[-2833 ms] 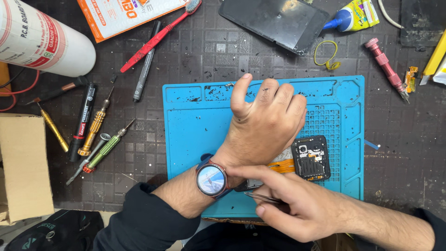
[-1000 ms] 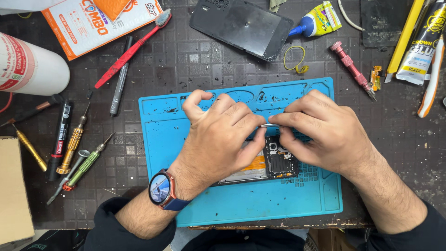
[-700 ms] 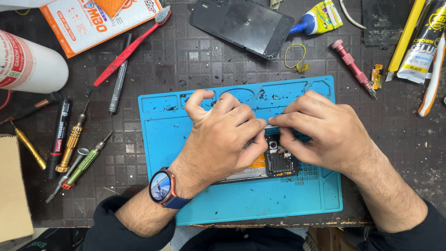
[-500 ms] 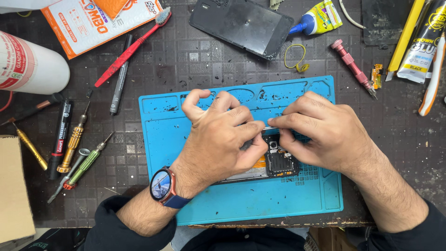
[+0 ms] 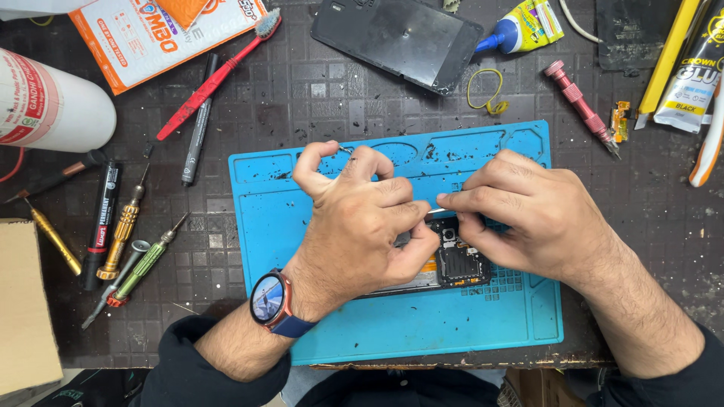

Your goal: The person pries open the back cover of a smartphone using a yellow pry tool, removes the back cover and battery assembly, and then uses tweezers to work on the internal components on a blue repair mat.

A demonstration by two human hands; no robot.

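Both hands meet over an opened phone [image 5: 458, 260] on the blue mat [image 5: 422, 332]. The left hand [image 5: 362, 226] is curled, its thumb pressing the phone. The right hand [image 5: 528, 215], at three o'clock, pinches a thin strip [image 5: 435, 211] above it.

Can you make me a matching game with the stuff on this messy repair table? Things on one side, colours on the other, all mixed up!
Things:
1. work mat
2. toothbrush
3. rubber band
4. watch strap

Colours:
A. yellow
B. dark blue
C. red
D. light blue

Pairs: 1-D, 2-C, 3-A, 4-B
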